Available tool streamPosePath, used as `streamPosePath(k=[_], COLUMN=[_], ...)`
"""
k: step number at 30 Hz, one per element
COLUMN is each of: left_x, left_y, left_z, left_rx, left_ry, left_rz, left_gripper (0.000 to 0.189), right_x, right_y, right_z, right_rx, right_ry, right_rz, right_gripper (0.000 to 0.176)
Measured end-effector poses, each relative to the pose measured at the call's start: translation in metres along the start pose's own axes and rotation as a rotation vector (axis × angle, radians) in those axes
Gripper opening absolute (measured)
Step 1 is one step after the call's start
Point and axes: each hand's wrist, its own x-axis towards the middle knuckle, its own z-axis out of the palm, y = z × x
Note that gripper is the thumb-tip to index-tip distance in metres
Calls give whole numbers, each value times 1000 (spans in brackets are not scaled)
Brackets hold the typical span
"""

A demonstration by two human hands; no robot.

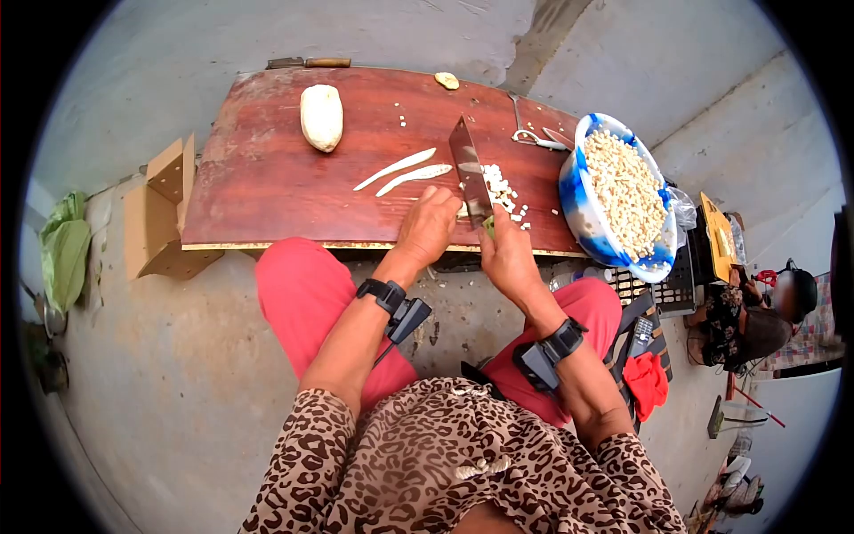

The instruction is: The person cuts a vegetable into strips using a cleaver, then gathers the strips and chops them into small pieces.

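Observation:
My right hand (511,258) is closed round the handle of a cleaver (470,173), its wide blade upright over the red-brown tabletop (258,178). Just left of the blade, my left hand (427,224) has its fingers bent and pressed down on a pale vegetable strip, mostly hidden under them. Small white diced pieces (500,189) lie to the right of the blade. Two long cut strips (411,173) rest beyond my left hand. Farther back at the left is a large peeled white root vegetable (321,117).
A blue-and-white basin (571,200) full of diced pieces stands at the table's right end, beside a peeler (538,139). Another knife (310,63) lies along the back edge. A cardboard box (160,209) is at the left. Another person (752,325) sits at the far right.

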Motion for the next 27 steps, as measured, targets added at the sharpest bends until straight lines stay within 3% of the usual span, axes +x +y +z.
streamPosePath(k=[3, 4, 7, 11, 20, 27], left_x=[3, 3, 5, 5, 3, -1], left_y=[-3, -3, -3, 1, 9, 1], left_z=[4, 5, 7, 4, -1, 1], left_rx=[-26, -34, -41, -46, -133, -34], left_ry=[17, 23, 33, -6, 61, 8], left_rz=[27, 27, 35, 3, -40, -13], left_gripper=[12, 13, 16, 18, 16, 17], right_x=[1, 2, 2, -4, 4, 4], right_y=[-9, -7, -18, -3, -22, -3], right_z=[-12, -12, -16, 6, -20, 4], right_rx=[-22, -18, 64, -62, 24, -14], right_ry=[65, 147, 88, 24, 64, -7], right_rz=[3, -102, -43, 54, -18, 31], right_gripper=[45, 47, 47, 48, 47, 46])
